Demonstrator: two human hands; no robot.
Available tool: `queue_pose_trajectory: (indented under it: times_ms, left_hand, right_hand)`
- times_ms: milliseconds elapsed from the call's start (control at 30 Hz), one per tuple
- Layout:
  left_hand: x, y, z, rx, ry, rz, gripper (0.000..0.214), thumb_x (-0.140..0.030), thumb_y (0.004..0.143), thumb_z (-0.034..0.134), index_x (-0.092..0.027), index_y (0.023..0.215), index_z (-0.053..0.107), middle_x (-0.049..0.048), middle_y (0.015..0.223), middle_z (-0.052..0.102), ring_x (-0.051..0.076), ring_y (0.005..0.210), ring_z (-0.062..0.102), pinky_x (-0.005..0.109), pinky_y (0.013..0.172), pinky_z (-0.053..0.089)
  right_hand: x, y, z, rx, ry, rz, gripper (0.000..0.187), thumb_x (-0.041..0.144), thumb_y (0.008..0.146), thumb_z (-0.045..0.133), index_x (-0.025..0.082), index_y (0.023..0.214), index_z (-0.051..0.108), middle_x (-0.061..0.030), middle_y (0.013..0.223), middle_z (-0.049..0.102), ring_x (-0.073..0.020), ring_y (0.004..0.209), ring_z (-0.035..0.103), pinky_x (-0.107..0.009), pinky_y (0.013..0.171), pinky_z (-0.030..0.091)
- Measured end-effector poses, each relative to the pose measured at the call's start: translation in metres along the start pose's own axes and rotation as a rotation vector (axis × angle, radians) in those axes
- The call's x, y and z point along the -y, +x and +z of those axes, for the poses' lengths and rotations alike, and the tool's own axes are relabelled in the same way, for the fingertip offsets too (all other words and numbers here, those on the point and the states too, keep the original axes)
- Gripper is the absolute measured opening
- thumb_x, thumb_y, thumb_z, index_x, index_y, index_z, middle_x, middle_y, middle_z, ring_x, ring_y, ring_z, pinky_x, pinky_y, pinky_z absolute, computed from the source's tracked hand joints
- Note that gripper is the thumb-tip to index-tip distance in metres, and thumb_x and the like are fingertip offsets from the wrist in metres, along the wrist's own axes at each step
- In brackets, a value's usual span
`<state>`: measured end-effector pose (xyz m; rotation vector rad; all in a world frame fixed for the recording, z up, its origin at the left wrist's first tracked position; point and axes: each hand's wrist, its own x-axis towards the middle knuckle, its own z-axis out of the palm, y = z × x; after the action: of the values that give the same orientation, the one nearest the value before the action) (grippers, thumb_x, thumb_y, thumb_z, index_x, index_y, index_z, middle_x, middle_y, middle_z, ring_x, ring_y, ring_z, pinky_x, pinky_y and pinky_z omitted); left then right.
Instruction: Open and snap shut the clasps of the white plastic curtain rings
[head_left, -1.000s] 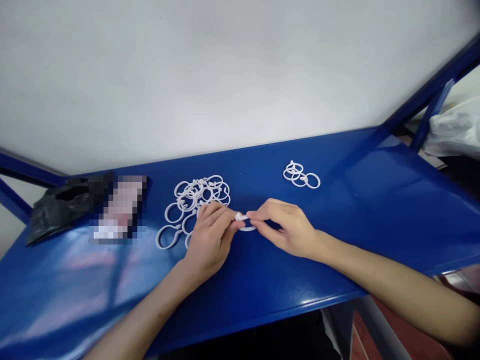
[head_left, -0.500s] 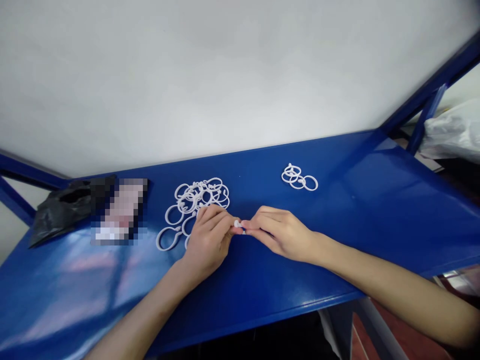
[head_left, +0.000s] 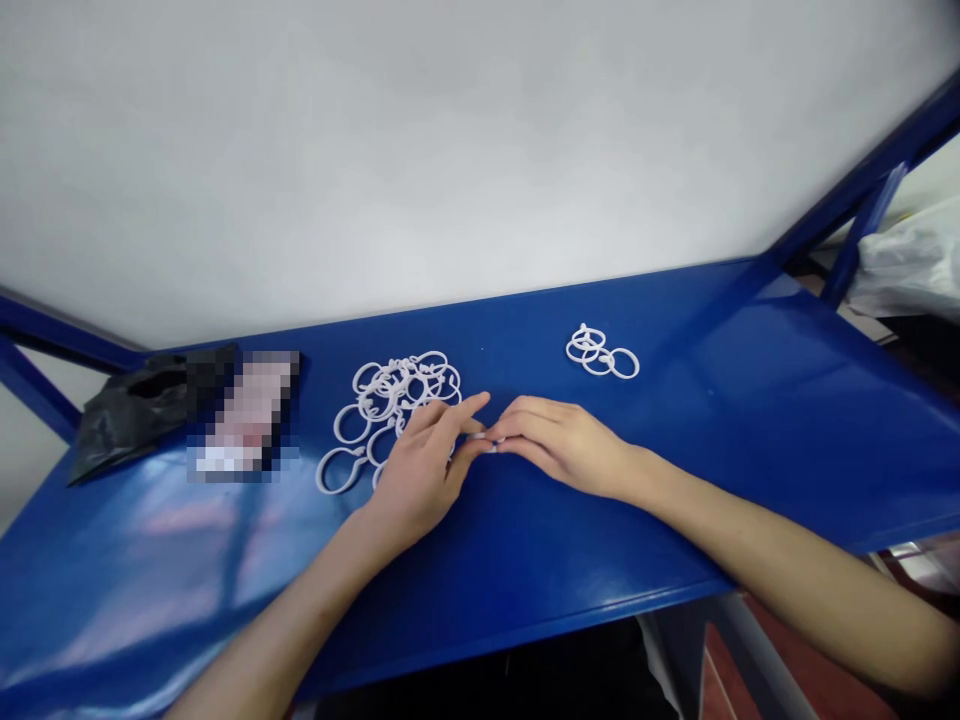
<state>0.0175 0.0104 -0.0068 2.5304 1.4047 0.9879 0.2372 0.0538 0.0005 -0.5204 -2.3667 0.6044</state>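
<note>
Between my two hands is a white plastic ring (head_left: 478, 436), mostly hidden by the fingers. My left hand (head_left: 424, 465) pinches its left side, with the index finger lifted and stretched out. Its right side is pinched by the fingertips of my right hand (head_left: 574, 445). Just behind and left of my left hand lies a pile of white rings (head_left: 341, 470) with small knobs or tabs, some overlapping. Farther back on the right, a small group of similar rings (head_left: 624, 363) lies together.
Everything lies on a blue metal shelf (head_left: 720, 420) with a pale wall behind. On the left are a black plastic bag (head_left: 120, 425) and a blurred-out flat object (head_left: 251, 410). Blue frame posts stand at both ends, and a clear plastic bag (head_left: 915, 255) is beyond the right one.
My left index finger has lifted off the ring and straightened. The ring's knob, visible between the fingertips before, is now mostly covered. The view has shifted slightly.
</note>
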Motion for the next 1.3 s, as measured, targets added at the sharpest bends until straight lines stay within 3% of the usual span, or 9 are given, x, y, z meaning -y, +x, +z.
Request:
queue_pose_trajectory:
  times_ms: [100,233,300,433,533,700,967,1167,1300]
  left_hand:
    - [0.007,0.002,-0.001,-0.021,0.119,0.019,0.030,-0.024,0.096,0.060,-0.020,0.125,0.060,0.0082,0.109,0.072,0.024,0.102,0.061,0.041,0.092,0.051]
    - [0.018,0.001,-0.001,-0.037,0.318,-0.002,0.017,-0.024,0.092,0.062,-0.019,0.107,0.070,0.0113,0.110,0.071,0.030,0.103,0.058,0.049,0.092,0.047]
    - [0.021,-0.001,0.000,-0.027,0.374,-0.021,0.019,-0.026,0.092,0.062,-0.019,0.107,0.071,0.0121,0.109,0.070,0.031,0.103,0.056,0.050,0.090,0.046]
    - [0.020,-0.004,0.002,0.000,0.415,-0.038,0.018,-0.029,0.092,0.061,-0.019,0.104,0.070,0.0120,0.107,0.070,0.033,0.103,0.055,0.049,0.085,0.043]
    - [0.019,-0.004,0.003,0.019,0.441,-0.043,0.016,-0.028,0.092,0.060,-0.018,0.101,0.069,0.0113,0.104,0.070,0.032,0.100,0.055,0.047,0.082,0.041]
    - [0.019,-0.003,0.003,0.017,0.443,-0.056,0.013,-0.027,0.091,0.061,-0.019,0.097,0.070,0.0107,0.098,0.069,0.032,0.096,0.053,0.045,0.079,0.038]
    - [0.015,-0.001,0.001,-0.054,0.427,-0.057,0.010,-0.022,0.091,0.061,-0.021,0.083,0.066,0.0077,0.092,0.069,0.028,0.093,0.053,0.043,0.078,0.035]
    - [0.011,0.002,0.000,-0.145,0.350,-0.016,0.009,-0.017,0.090,0.062,-0.021,0.083,0.061,0.0037,0.088,0.072,0.024,0.087,0.054,0.040,0.076,0.034]
    - [0.011,0.002,0.001,-0.115,0.328,0.003,0.010,-0.016,0.091,0.062,-0.021,0.083,0.060,0.0018,0.082,0.071,0.023,0.084,0.055,0.039,0.075,0.034]
  right_hand:
    - [-0.021,0.002,-0.025,-0.211,-0.112,0.110,0.015,0.028,0.101,0.054,0.024,0.106,0.068,-0.0063,0.107,0.071,-0.0194,0.101,0.068,-0.036,0.087,0.058]
    - [-0.069,-0.005,-0.069,-0.630,-0.276,0.571,0.014,0.033,0.093,0.063,0.021,0.093,0.071,-0.0071,0.095,0.073,-0.0204,0.082,0.068,-0.040,0.080,0.056]
    - [-0.094,-0.013,-0.083,-0.625,-0.249,0.746,0.016,0.033,0.088,0.066,0.019,0.090,0.071,-0.0075,0.089,0.074,-0.0203,0.080,0.068,-0.039,0.080,0.055]
    - [-0.123,-0.027,-0.088,-0.598,-0.011,0.875,0.024,0.039,0.084,0.068,0.016,0.090,0.069,-0.0104,0.090,0.075,-0.0205,0.082,0.069,-0.038,0.078,0.055]
    - [-0.123,-0.028,-0.085,-0.535,0.036,0.889,0.027,0.043,0.082,0.069,0.016,0.087,0.070,-0.0094,0.089,0.075,-0.0192,0.079,0.068,-0.037,0.075,0.054]
    - [-0.111,-0.025,-0.090,-0.416,-0.193,0.976,0.019,0.036,0.079,0.068,0.017,0.077,0.070,-0.0070,0.078,0.072,-0.0195,0.071,0.065,-0.040,0.072,0.051]
    - [-0.108,-0.021,-0.090,-0.428,-0.382,0.939,0.014,0.033,0.080,0.064,0.020,0.075,0.066,-0.0088,0.081,0.071,-0.0241,0.077,0.064,-0.045,0.079,0.051]
    - [-0.087,-0.013,-0.077,-0.534,-0.625,0.657,0.017,0.032,0.089,0.058,0.020,0.087,0.069,-0.0115,0.098,0.069,-0.0296,0.099,0.059,-0.052,0.095,0.045]
    - [-0.060,-0.003,-0.054,-0.414,-0.542,0.448,0.014,0.030,0.094,0.056,0.024,0.093,0.068,-0.0083,0.098,0.070,-0.0290,0.098,0.058,-0.050,0.092,0.046]
